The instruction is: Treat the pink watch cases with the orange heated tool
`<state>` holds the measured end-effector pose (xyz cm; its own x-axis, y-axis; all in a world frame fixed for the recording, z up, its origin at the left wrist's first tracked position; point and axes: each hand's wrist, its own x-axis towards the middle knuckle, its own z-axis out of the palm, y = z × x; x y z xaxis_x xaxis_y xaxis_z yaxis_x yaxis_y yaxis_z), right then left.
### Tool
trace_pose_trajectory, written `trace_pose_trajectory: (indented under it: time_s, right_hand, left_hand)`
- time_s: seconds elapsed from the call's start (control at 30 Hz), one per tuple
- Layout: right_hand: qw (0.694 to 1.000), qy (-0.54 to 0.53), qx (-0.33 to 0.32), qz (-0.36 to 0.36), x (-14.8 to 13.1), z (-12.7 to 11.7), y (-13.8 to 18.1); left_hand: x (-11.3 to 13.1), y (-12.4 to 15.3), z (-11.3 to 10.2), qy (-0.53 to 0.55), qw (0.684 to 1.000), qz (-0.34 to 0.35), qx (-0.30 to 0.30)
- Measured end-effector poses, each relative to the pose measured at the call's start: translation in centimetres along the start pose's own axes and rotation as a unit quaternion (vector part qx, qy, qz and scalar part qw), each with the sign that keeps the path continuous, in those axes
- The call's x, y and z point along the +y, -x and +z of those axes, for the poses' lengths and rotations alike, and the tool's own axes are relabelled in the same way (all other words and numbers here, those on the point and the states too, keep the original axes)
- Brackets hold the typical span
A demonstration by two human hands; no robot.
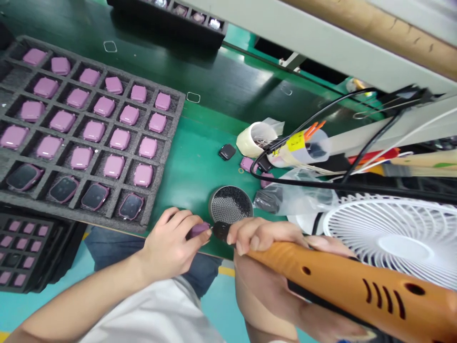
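Note:
My left hand (174, 243) is closed around a purple watch case (198, 229) just above the front edge of the green table. An orange electric screwdriver (342, 281) lies in my right hand (267, 236), its dark nose (221, 231) pointing left at the watch case. The thin bit at the nose appears to reach the case's side, though I cannot tell whether it touches. Right behind the tool's nose stands a round metal dish (230, 205) with a perforated-looking surface and many tiny dark pieces.
A grey foam tray (174, 128) with purple watch cases fills the left. Behind the dish are a small black case (227, 152), a cream cup (252, 139) and a translucent cup (319, 147). Black cables (310, 182) cross the right, above a white fan (396, 238).

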<state>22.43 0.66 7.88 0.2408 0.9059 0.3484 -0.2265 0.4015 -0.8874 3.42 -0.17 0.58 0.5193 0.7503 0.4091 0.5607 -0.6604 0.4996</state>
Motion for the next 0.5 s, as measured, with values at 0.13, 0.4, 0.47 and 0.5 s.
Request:
trace_pose_trajectory:
  time_s: [0.13,0.4,0.47,0.5]
  right_hand:
    - [1.000,-0.004,-0.004,0.000,0.27,0.13,0.01]
    - [1.000,-0.011,-0.017,-0.006,0.33,0.74,-0.24]
    - [1.000,-0.014,-0.026,-0.005,0.40,0.82,-0.33]
    - [0.999,-0.015,-0.030,-0.005,0.47,0.82,-0.36]
  left_hand:
    - [0.01,0.08,0.07,0.002,1.000,0.000,0.001]
    - [-0.08,0.20,0.38,0.004,1.000,0.003,0.010]
    - [-0.05,0.22,0.47,0.003,1.000,0.003,0.013]
    - [-0.03,0.22,0.50,0.002,1.000,0.002,0.016]
